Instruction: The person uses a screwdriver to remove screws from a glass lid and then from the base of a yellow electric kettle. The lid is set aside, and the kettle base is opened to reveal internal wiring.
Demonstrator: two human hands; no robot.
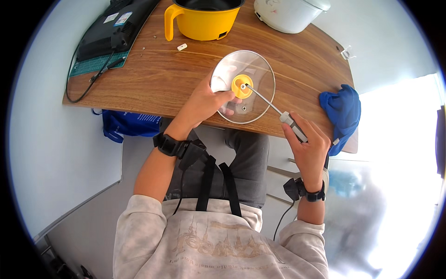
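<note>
Above the table's near edge, my left hand (213, 100) holds a round clear glass lid (260, 69) with a thin rim. Its thumb rests beside the yellow knob (236, 92) at the lid's middle, and some fingers show through the glass beneath. My right hand (309, 144) is closed around the grey and white handle of a screwdriver (269, 103). The screwdriver's shaft slants up to the left, and its tip meets the centre of the yellow knob, at or very close to a small metal fastener there. A small vent hole with a metal ring sits in the glass below the knob.
At the back of the wooden table (153, 88) stand a yellow pot (202, 25) with a handle and a white appliance (290, 14). A small white piece (182, 47) lies before the pot. A black device (109, 37) sits on a green mat (86, 66); blue cloth (343, 114) lies right.
</note>
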